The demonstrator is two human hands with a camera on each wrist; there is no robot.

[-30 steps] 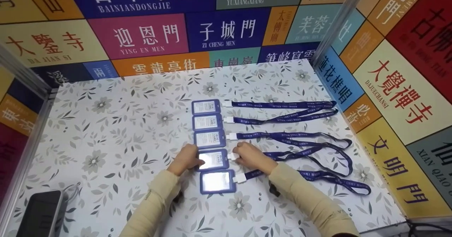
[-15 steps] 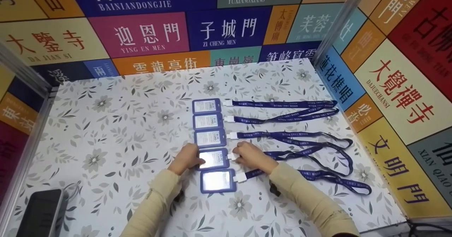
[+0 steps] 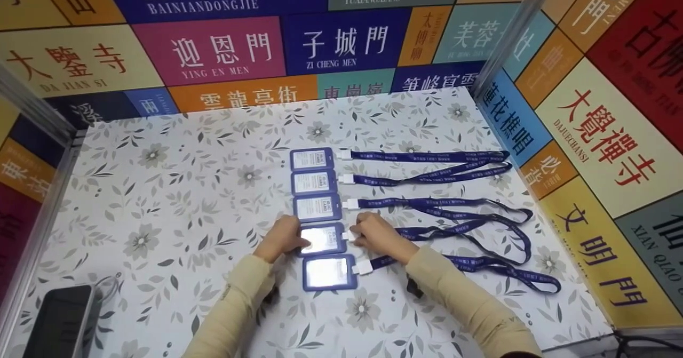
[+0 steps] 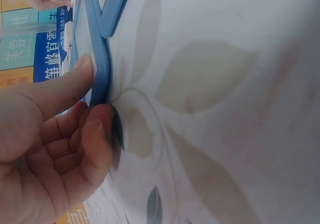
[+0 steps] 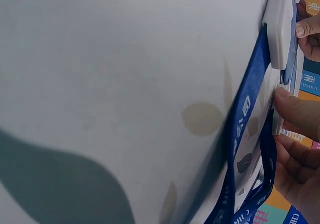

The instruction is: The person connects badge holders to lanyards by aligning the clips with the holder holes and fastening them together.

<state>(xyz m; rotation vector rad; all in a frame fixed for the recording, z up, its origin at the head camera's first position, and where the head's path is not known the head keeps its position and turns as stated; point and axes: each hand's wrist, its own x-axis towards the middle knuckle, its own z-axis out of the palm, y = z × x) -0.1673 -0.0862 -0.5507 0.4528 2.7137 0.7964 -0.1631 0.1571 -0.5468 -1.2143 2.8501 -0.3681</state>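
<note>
Several blue-framed badge holders lie in a column on the table [image 3: 203,150], each with a navy lanyard [image 3: 427,157] stretching right from a white clip. My left hand [image 3: 282,235] holds the left edge of the second-nearest badge holder [image 3: 323,240]. In the left wrist view, its thumb [image 4: 80,76] lies on the face and the other fingers curl at the edge. My right hand [image 3: 381,235] pinches that badge's white clip [image 5: 278,121] between thumb and fingers. Nearest me is another badge holder [image 3: 330,273], glare washing out its card; its lanyard passes partly under my right forearm.
A dark-screened device [image 3: 58,320] with a cable stands at the table's left front corner. Panels of coloured signs [image 3: 224,48] rise behind the table and on both sides. The lanyard loops [image 3: 525,216] spread toward the right edge.
</note>
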